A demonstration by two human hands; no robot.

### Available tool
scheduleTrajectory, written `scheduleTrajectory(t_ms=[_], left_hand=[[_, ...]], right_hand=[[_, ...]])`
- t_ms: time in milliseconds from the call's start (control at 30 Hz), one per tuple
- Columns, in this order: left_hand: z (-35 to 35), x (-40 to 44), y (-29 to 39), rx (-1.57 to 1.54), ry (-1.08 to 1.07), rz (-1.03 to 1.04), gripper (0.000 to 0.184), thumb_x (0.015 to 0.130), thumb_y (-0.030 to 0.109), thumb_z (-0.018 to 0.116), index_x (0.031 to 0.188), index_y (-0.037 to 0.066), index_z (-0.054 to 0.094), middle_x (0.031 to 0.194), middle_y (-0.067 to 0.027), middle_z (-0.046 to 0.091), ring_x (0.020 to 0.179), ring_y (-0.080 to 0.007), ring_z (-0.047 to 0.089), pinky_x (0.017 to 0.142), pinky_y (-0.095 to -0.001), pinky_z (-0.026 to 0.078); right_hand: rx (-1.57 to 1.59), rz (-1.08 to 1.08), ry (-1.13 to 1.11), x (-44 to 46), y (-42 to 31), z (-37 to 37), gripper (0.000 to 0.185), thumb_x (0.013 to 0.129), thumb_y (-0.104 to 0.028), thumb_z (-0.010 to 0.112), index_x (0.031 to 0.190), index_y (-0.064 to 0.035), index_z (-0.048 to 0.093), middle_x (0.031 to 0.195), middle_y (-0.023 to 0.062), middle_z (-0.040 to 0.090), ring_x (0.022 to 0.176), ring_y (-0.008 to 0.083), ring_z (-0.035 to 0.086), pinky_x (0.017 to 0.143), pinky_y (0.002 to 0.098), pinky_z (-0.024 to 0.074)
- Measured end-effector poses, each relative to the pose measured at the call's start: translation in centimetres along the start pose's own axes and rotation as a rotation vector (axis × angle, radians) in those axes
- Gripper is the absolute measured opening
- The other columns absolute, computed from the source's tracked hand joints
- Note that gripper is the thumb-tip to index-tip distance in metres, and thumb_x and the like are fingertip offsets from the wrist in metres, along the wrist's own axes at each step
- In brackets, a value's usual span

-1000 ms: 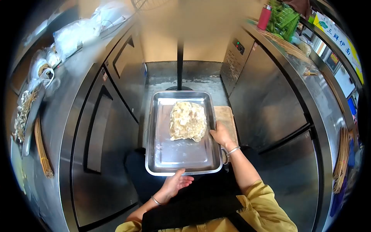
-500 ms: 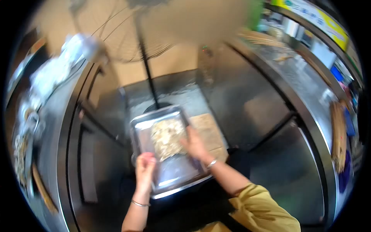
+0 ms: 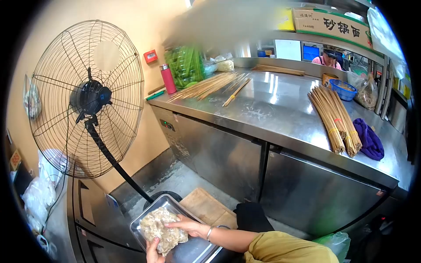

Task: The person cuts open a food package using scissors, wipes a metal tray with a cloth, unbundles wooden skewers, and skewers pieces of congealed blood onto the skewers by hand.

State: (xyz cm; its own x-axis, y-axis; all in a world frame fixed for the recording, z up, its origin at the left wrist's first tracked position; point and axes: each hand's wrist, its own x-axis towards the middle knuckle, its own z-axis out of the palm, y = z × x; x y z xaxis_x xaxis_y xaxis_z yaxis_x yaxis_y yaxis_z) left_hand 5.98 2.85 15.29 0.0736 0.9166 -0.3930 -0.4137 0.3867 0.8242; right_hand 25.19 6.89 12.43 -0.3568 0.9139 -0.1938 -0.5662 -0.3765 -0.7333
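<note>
A clear plastic bag of pale, brownish food pieces (image 3: 160, 228) sits over a shallow metal tray (image 3: 199, 252) at the bottom of the view. My left hand (image 3: 153, 252) grips the bag's near left side, its lower part cut off by the frame edge. From the right, my right hand (image 3: 189, 225), with a bangle at the wrist, holds the bag with its fingers over the top. Whether the bag is lifted or rests on the tray I cannot tell. The kind of food is unclear.
A big black floor fan (image 3: 90, 96) stands at left. On the steel counter (image 3: 276, 105) lie loose skewers (image 3: 206, 85), bundled skewers (image 3: 335, 118), a purple cloth (image 3: 368, 139), a pink bottle (image 3: 167, 79) and a blue basket (image 3: 343, 90). A cardboard piece (image 3: 208, 206) lies beyond the tray. Another person (image 3: 329, 59) is behind the counter.
My view has swung up and right, bringing the fan and counter into sight. My left hand has gone from the tray's edge to the bag; my right hand now reaches over the bag.
</note>
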Motion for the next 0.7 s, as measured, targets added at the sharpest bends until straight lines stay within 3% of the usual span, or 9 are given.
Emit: scheduleTrajectory(t_ms=[133, 233, 367, 400, 467, 533, 567, 667, 700], left_hand=[[4.7, -3.0, 3.5, 0.189, -0.104, 0.098, 0.054, 0.087, 0.007, 0.057, 0.136, 0.006, 0.036, 0.127, -0.0104, 0.050, 0.113, -0.0224, 0.051, 0.092, -0.0352, 0.045], [9.2, -5.5, 6.3, 0.074, -0.540, 0.184, 0.053, 0.092, 0.017, 0.052, 0.138, 0.002, 0.031, 0.136, -0.0104, 0.042, 0.121, -0.0188, 0.044, 0.093, -0.0314, 0.040], [12.6, -8.0, 7.6, 0.073, -0.799, 0.419, 0.049, 0.094, 0.015, 0.049, 0.136, -0.002, 0.032, 0.134, -0.0144, 0.042, 0.120, -0.0217, 0.045, 0.096, -0.0340, 0.040], [11.6, -7.8, 7.1, 0.193, -0.747, 0.459, 0.048, 0.092, 0.013, 0.051, 0.134, -0.003, 0.035, 0.131, -0.0153, 0.045, 0.118, -0.0224, 0.047, 0.095, -0.0337, 0.041], [8.9, -7.4, 6.2, 0.326, -0.596, 0.432, 0.044, 0.090, 0.011, 0.055, 0.129, -0.004, 0.041, 0.124, -0.0158, 0.050, 0.113, -0.0226, 0.052, 0.092, -0.0323, 0.044], [5.3, -7.3, 4.7, 0.348, -0.403, 0.385, 0.039, 0.089, 0.012, 0.058, 0.122, -0.004, 0.048, 0.111, -0.0142, 0.058, 0.103, -0.0206, 0.058, 0.087, -0.0296, 0.047], [3.2, -7.0, 3.7, 0.380, -0.323, 0.422, 0.036, 0.089, 0.012, 0.058, 0.120, -0.004, 0.049, 0.112, -0.0136, 0.058, 0.099, -0.0197, 0.058, 0.083, -0.0286, 0.048], [-2.9, -6.6, 1.5, 0.477, -0.156, 0.511, 0.035, 0.089, 0.012, 0.057, 0.120, -0.003, 0.050, 0.113, -0.0133, 0.057, 0.098, -0.0195, 0.058, 0.083, -0.0281, 0.048], [-4.9, -6.4, 0.8, 0.527, -0.070, 0.551, 0.034, 0.089, 0.012, 0.057, 0.120, -0.003, 0.050, 0.113, -0.0131, 0.057, 0.097, -0.0194, 0.058, 0.083, -0.0279, 0.047]], right_hand=[[0.300, -0.169, -0.074, -2.7, -2.5, 0.4, 0.054, 0.079, -0.013, 0.070, 0.125, 0.0004, 0.044, 0.115, 0.0110, 0.058, 0.109, 0.0202, 0.056, 0.094, 0.0360, 0.0465], [0.544, -0.158, -0.074, -5.5, -7.3, -0.2, 0.048, 0.085, -0.020, 0.062, 0.128, -0.0041, 0.046, 0.125, 0.0142, 0.054, 0.113, 0.0254, 0.054, 0.099, 0.0436, 0.0421], [0.570, -0.543, -0.002, -11.0, -18.6, 0.6, 0.052, 0.082, -0.015, 0.060, 0.130, -0.0046, 0.042, 0.128, 0.0161, 0.050, 0.117, 0.0315, 0.050, 0.101, 0.0496, 0.0390], [0.509, -0.655, -0.063, -12.4, -21.7, 0.3, 0.050, 0.083, -0.014, 0.059, 0.129, -0.0043, 0.042, 0.129, 0.0157, 0.049, 0.118, 0.0320, 0.049, 0.101, 0.0502, 0.0386], [0.271, -0.910, 0.250, -14.6, -27.7, -1.2, 0.045, 0.085, -0.014, 0.057, 0.126, 0.0004, 0.043, 0.123, 0.0168, 0.053, 0.112, 0.0320, 0.054, 0.095, 0.0490, 0.0449], [0.112, -1.099, 0.362, -15.5, -33.3, -4.9, 0.046, 0.083, -0.012, 0.061, 0.122, 0.0064, 0.044, 0.119, 0.0202, 0.055, 0.105, 0.0320, 0.058, 0.089, 0.0464, 0.0506], [0.162, -1.165, 0.451, -16.7, -35.0, -4.9, 0.045, 0.078, -0.005, 0.067, 0.115, 0.0122, 0.048, 0.109, 0.0206, 0.059, 0.096, 0.0310, 0.062, 0.082, 0.0413, 0.0547], [0.155, -1.256, 0.650, -17.4, -39.8, -9.9, 0.046, 0.071, 0.001, 0.071, 0.110, 0.0135, 0.049, 0.104, 0.0202, 0.060, 0.088, 0.0316, 0.064, 0.076, 0.0415, 0.0564], [0.101, -1.218, 0.823, -18.1, -40.4, -11.1, 0.048, 0.071, 0.000, 0.071, 0.111, 0.0138, 0.049, 0.104, 0.0206, 0.060, 0.087, 0.0322, 0.064, 0.075, 0.0415, 0.0566]])
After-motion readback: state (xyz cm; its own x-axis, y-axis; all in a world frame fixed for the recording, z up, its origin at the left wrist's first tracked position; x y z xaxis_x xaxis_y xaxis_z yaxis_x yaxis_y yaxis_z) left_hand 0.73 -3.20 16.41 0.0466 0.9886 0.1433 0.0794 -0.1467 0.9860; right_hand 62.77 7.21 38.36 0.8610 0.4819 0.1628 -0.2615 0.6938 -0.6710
